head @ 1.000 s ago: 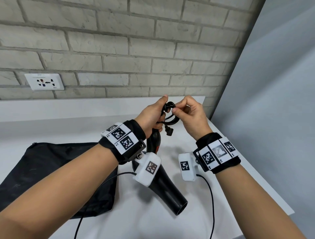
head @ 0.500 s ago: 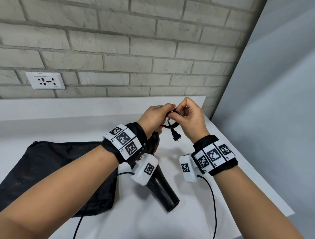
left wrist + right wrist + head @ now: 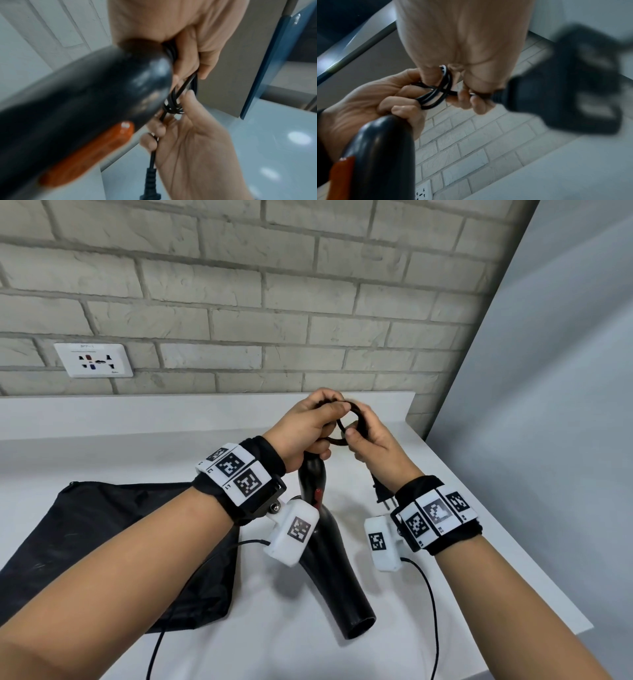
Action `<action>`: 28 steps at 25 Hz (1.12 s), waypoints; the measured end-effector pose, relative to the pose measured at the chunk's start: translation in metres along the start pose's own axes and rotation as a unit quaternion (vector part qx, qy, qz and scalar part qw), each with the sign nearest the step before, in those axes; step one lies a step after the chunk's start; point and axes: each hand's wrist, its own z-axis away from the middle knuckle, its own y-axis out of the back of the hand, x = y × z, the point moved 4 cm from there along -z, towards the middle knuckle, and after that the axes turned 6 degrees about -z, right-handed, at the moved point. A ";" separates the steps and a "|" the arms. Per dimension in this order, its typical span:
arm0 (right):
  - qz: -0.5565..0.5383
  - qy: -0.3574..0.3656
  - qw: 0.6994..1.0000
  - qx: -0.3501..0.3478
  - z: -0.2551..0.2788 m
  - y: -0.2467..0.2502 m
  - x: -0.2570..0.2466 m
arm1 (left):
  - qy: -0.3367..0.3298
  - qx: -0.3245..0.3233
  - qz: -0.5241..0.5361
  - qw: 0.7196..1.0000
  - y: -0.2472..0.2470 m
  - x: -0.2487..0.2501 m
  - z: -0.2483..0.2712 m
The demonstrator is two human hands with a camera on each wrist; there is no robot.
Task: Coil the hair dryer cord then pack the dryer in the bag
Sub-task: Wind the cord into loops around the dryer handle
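Note:
The black hair dryer with a red switch hangs nozzle down over the white counter. My left hand grips the top of its handle together with the coiled black cord. The right hand pinches the cord's free end beside the loops, and the plug dangles below that hand. In the left wrist view the handle fills the frame, with the loops between both hands. The right wrist view shows the loops and the blurred plug. The black bag lies flat to the left.
A brick wall with a white socket plate stands behind the counter's raised back ledge. The counter's right edge runs close by my right forearm. Thin sensor cables trail from both wrist cameras.
The right hand has shifted along the cord, and the plug now hangs lower, under the right wrist. The left hand keeps its hold on the handle and loops.

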 end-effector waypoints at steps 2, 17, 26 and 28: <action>-0.071 -0.061 0.995 0.018 -0.002 0.006 0.006 | -0.007 0.001 0.017 1.000 0.005 0.002 -0.001; 0.353 0.027 0.929 0.111 -0.018 0.030 -0.050 | 0.029 0.007 -0.103 0.994 -0.014 -0.004 0.002; 0.242 0.050 0.954 0.170 -0.013 0.023 -0.060 | -0.005 0.053 -0.216 0.975 -0.018 -0.006 0.000; 0.142 0.034 0.972 0.182 -0.010 0.026 -0.056 | -0.038 0.096 -0.171 0.980 -0.013 -0.006 0.000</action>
